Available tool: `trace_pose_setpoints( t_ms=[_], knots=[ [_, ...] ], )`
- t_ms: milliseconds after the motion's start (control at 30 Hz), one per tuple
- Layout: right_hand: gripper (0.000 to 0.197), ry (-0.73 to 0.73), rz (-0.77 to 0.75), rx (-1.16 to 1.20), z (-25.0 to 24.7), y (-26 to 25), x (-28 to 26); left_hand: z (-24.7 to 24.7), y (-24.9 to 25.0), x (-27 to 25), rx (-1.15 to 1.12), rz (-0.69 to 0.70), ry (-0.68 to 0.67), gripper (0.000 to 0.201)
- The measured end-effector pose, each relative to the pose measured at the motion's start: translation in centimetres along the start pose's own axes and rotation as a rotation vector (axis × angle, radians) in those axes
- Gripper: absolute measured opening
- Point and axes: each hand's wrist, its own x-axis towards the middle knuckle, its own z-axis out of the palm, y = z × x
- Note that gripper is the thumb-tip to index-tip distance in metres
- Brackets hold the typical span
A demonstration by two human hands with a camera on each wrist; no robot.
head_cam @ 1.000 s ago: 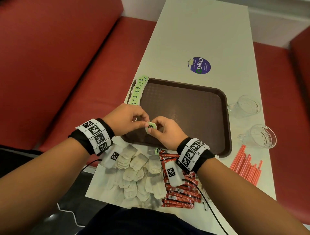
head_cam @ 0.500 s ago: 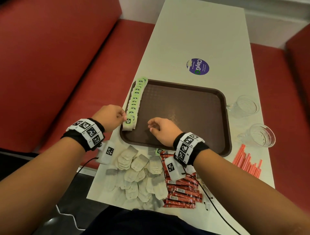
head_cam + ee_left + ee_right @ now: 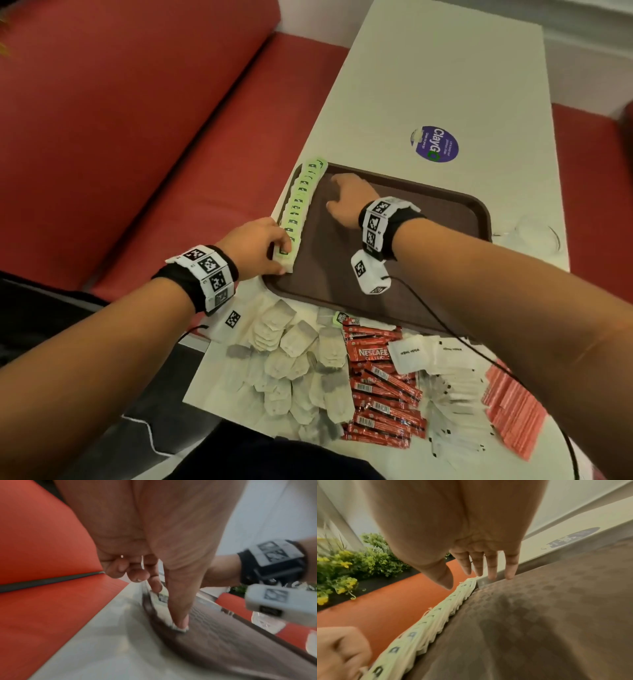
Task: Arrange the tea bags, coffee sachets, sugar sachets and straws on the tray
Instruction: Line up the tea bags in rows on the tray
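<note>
A brown tray [image 3: 428,219] lies on the white table. A row of green-tagged tea bags [image 3: 301,198] stands along its left rim, also visible in the right wrist view [image 3: 426,626]. My left hand [image 3: 283,257] pinches the nearest tea bag of the row, thumb at its base and index finger on its tag [image 3: 159,596]. My right hand [image 3: 334,192] is open, its straight fingertips [image 3: 492,576] touching the tray beside the row's far end. Loose tea bags [image 3: 301,359], red coffee sachets [image 3: 380,387], white sugar sachets [image 3: 445,387] and red straws [image 3: 513,407] lie on the table's near end.
A clear glass cup [image 3: 534,236] stands right of the tray. A purple sticker [image 3: 435,144] marks the table beyond it. Red bench seats [image 3: 137,137] flank the table. Wrist-camera cables trail over the sachets.
Both hands held one tea bag over the tray's near edge. The left hand set it at the row's near end; the right hand let go and moved to the row's far end.
</note>
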Motion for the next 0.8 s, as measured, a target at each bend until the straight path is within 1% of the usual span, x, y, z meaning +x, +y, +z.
trace_pose_setpoints(
  t_ms=[67,100,167,267,400,467,600,800],
  knots=[
    [0.061,-0.023,0.001,-0.055,-0.3,-0.1,1.4,0.4,0.0,0.0,0.048,0.009,-0.036,0.041],
    [0.060,-0.033,-0.010,-0.070,0.0,-0.8,2.5,0.6,-0.5,-0.1,0.055,-0.003,-0.023,0.042],
    [0.061,-0.027,0.006,-0.081,-0.5,-0.8,3.3,0.6,-0.1,0.0,0.084,0.020,0.013,0.042],
    [0.057,-0.056,0.024,-0.042,-0.3,-1.5,4.7,0.6,-0.3,-0.1,0.087,0.028,0.026,0.042],
    [0.053,-0.097,-0.035,-0.042,0.6,-2.0,6.1,0.9,-0.3,-0.3,0.075,0.027,0.037,0.041],
    [0.056,-0.125,-0.058,-0.064,0.8,-2.3,6.4,0.8,-0.3,-0.3,0.072,0.016,0.031,0.042],
    [0.067,-0.184,-0.080,-0.116,1.0,-2.4,6.7,0.6,-0.2,-0.1,0.084,0.005,0.029,0.042],
    [0.066,-0.192,-0.138,-0.218,1.1,-2.2,7.0,0.3,0.0,0.9,0.096,-0.006,0.049,0.041]
  ],
)
